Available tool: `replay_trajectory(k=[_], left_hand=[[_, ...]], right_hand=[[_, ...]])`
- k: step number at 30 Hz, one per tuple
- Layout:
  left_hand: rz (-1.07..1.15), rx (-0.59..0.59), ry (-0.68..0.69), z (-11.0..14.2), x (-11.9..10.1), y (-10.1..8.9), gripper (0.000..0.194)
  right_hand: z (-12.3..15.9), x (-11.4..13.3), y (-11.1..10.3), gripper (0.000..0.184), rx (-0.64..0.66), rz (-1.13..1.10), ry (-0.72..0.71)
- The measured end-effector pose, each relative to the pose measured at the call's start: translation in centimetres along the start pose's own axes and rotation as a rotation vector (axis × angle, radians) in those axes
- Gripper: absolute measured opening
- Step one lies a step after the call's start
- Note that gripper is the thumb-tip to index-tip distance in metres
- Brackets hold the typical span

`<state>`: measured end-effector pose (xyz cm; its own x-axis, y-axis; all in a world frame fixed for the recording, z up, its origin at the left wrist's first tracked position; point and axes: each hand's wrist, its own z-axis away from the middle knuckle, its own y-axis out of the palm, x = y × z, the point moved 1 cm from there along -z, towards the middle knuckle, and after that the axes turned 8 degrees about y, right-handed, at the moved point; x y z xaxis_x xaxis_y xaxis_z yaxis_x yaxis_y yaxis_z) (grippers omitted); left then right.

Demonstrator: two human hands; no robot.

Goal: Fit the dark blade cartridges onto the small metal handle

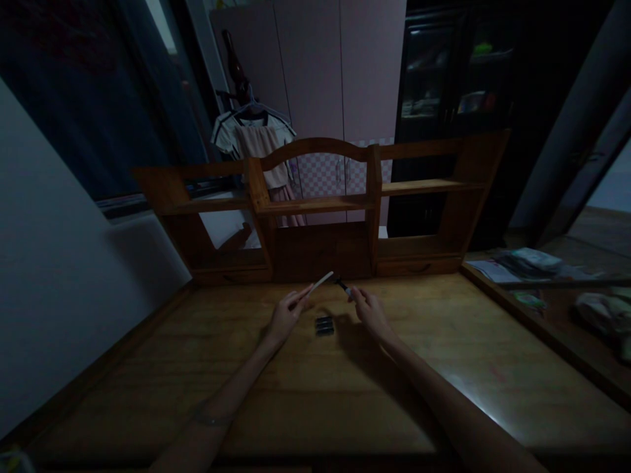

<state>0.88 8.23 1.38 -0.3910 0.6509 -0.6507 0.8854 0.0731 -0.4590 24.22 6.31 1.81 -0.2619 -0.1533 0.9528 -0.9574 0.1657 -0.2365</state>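
Over the desk [296, 401], the left hand [284, 315] pinches a thin pale stick [323, 281] and the fingers of the right hand [371, 314] curl snugly round a small dark-tipped tool [344, 287], above little dark bars [324, 326], both looking light, stiff and easiest to grip by the near end.

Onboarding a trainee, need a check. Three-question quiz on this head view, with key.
1. True or false: the left hand is empty.
2. Which hand holds the dark-tipped tool: (a) left, (b) right, (c) neither?
3. What lies on the wooden desk between the wrists?

Key:
1. False: the left hand holds a pale stick.
2. b, the right hand.
3. A small dark banded item; too dim to identify.
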Motion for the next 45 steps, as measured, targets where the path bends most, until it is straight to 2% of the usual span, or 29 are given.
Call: replay_trajectory(k=[4,8,13,18,23,27,32,36,41,45], left_hand=[[0.011,0.056,0.004,0.0,0.3,0.1,0.042],[0.009,0.014,-0.019,0.0,0.6,0.1,0.043],[0.037,0.06,-0.012,0.0,0.5,0.1,0.043],[0.016,0.007,-0.016,0.1,0.3,0.1,0.043],[-0.003,0.045,-0.008,0.0,-0.1,0.1,0.042],[0.013,-0.033,-0.012,-0.1,-0.4,-0.1,0.042],[0.009,0.038,0.035,0.0,-0.8,0.1,0.043],[-0.044,0.004,0.024,0.0,-0.6,0.1,0.043],[-0.015,0.044,0.033,0.0,-0.4,0.1,0.043],[-0.036,0.011,0.013,0.0,-0.4,0.1,0.043]], right_hand=[[-0.1,0.0,-0.1,0.055,-0.006,0.005,0.014],[-0.2,-0.2,0.0,0.056,0.009,0.002,0.017],[-0.2,-0.4,0.1,0.057,0.02,-0.003,0.003],[0.0,-0.1,-0.1,0.057,0.036,-0.009,0.003],[0.0,-0.1,-0.1,0.058,0.03,-0.009,0.013],[0.0,0.0,-0.1,0.057,0.036,-0.004,0.003],[0.1,0.2,-0.1,0.057,0.04,-0.009,0.02],[0.1,0.2,-0.1,0.058,0.052,-0.007,0.029],[0.0,0.1,-0.1,0.057,0.038,-0.008,0.028],[0.1,0.1,-0.1,0.056,0.029,-0.002,0.021]])
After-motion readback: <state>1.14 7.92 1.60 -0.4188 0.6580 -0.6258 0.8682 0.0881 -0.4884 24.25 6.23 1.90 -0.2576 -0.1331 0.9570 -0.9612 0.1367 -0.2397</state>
